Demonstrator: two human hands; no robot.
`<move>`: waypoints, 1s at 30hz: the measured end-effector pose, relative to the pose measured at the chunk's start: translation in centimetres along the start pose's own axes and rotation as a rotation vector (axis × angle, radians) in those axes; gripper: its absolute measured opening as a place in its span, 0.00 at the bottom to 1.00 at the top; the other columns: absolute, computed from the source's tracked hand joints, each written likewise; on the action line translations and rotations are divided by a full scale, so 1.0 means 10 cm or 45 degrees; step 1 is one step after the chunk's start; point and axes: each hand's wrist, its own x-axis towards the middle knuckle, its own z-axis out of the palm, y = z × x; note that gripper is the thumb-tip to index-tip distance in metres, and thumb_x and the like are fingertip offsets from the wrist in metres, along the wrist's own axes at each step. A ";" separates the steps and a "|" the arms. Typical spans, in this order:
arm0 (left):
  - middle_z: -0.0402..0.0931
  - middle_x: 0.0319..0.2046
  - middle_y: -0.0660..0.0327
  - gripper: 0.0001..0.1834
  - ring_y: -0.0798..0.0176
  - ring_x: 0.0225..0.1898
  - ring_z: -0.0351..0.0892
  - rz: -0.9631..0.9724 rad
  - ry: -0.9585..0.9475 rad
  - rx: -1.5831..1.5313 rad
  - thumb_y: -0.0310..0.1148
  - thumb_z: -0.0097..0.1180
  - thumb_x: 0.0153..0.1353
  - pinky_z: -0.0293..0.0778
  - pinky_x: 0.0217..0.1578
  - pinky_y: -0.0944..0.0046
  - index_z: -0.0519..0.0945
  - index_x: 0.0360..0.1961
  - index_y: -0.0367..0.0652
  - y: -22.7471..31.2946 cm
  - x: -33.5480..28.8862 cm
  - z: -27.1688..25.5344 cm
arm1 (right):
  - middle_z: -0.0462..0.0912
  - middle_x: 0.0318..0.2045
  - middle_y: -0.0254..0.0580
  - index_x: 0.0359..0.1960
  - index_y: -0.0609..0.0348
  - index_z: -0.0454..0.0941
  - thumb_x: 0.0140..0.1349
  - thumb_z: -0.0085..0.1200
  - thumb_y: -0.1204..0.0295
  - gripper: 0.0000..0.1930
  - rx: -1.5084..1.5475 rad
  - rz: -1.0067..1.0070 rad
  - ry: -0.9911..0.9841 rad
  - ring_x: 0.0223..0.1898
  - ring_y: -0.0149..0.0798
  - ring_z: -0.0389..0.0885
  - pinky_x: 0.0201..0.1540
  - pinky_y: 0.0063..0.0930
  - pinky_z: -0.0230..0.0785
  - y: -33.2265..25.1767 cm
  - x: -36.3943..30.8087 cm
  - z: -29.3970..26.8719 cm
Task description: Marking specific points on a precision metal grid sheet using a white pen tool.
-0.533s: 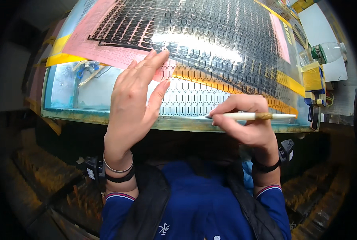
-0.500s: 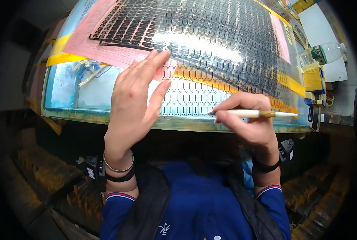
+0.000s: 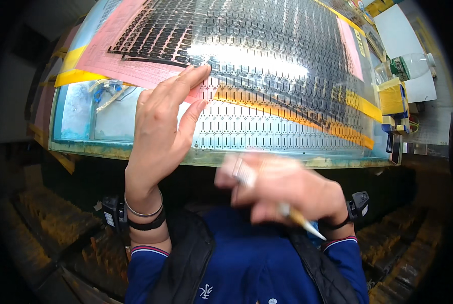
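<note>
A transparent patterned sheet (image 3: 236, 125), printed with rows of small black shapes, lies over the lit glass table (image 3: 120, 147). My left hand (image 3: 160, 119) rests on its near left part with the fingers stretched out, holding nothing. Smeared by motion, my right hand (image 3: 287, 187) is in the air in front of the table's near edge, closed around a slim white-and-gold pen-like tool (image 3: 300, 219). The tool's pale pointed end sticks out toward my body; its other end is blurred among my fingers. Under the patterned sheet lies a pink gridded sheet (image 3: 104, 63).
Yellow tape (image 3: 77, 77) crosses the left corner, and an orange strip (image 3: 287, 115) runs under the film. To the right are a clear bottle (image 3: 414, 66), white paper (image 3: 396, 30) and a yellow-and-blue block (image 3: 392, 101). A small blue-and-white bundle (image 3: 107, 92) sits at left.
My right hand has pulled back from the sheet's near edge toward my body and turned, with the pen-like tool still in it. My left hand stays on the sheet.
</note>
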 end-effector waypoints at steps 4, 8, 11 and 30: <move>0.81 0.55 0.56 0.23 0.55 0.58 0.77 0.022 0.050 -0.015 0.29 0.57 0.65 0.64 0.57 0.56 0.76 0.62 0.44 -0.04 -0.01 0.06 | 0.87 0.40 0.58 0.45 0.71 0.82 0.71 0.55 0.58 0.21 0.550 0.060 -0.009 0.43 0.54 0.88 0.49 0.44 0.80 0.01 -0.16 0.02; 0.81 0.55 0.56 0.25 0.55 0.59 0.77 0.036 0.036 -0.008 0.32 0.60 0.64 0.63 0.58 0.56 0.76 0.63 0.45 -0.04 -0.01 0.06 | 0.86 0.37 0.44 0.56 0.65 0.80 0.73 0.51 0.65 0.18 0.361 0.511 0.735 0.39 0.36 0.85 0.42 0.27 0.76 -0.05 -0.13 -0.04; 0.80 0.57 0.55 0.27 0.56 0.60 0.77 0.030 0.012 0.010 0.32 0.62 0.63 0.63 0.61 0.57 0.76 0.63 0.42 0.00 0.01 0.02 | 0.86 0.35 0.42 0.49 0.67 0.83 0.69 0.55 0.71 0.13 0.394 0.777 0.790 0.35 0.28 0.84 0.38 0.21 0.74 -0.05 -0.04 -0.06; 0.80 0.59 0.56 0.27 0.57 0.61 0.77 0.017 -0.015 0.050 0.33 0.63 0.63 0.61 0.63 0.57 0.76 0.64 0.42 0.01 -0.01 0.01 | 0.86 0.27 0.40 0.35 0.66 0.85 0.59 0.63 0.77 0.05 0.155 0.631 0.759 0.29 0.27 0.84 0.32 0.21 0.74 0.13 -0.07 0.04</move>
